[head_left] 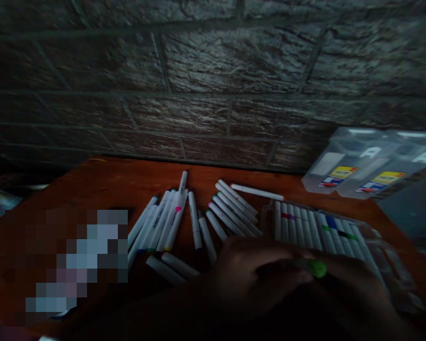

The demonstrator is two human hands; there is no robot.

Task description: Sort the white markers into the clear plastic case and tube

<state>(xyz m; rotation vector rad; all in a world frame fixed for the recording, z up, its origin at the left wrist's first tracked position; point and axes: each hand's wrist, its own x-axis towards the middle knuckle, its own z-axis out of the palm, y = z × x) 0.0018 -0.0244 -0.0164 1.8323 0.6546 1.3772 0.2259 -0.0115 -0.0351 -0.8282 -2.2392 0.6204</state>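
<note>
My left hand (248, 272) is closed around a marker, and the marker's round bright green end (316, 268) sticks out past the fingers to the right. Close beside that end is my right hand (355, 279); deep shadow hides its fingertips, so whether it also grips the marker is unclear. Behind the hands, an open clear case (268, 215) holds white markers (294, 225) in rows, some with red, purple, blue or green bands. Left of the case lies a fanned group of loose white markers (234, 210), partly covered by my left hand.
More loose markers (166, 222) are spread over the brown wooden table (102, 184). A single marker (257, 191) lies crosswise behind the fan. Two clear plastic cases (326, 166) stand at the back right against a brick wall (199, 71). A pixelated patch covers the left foreground.
</note>
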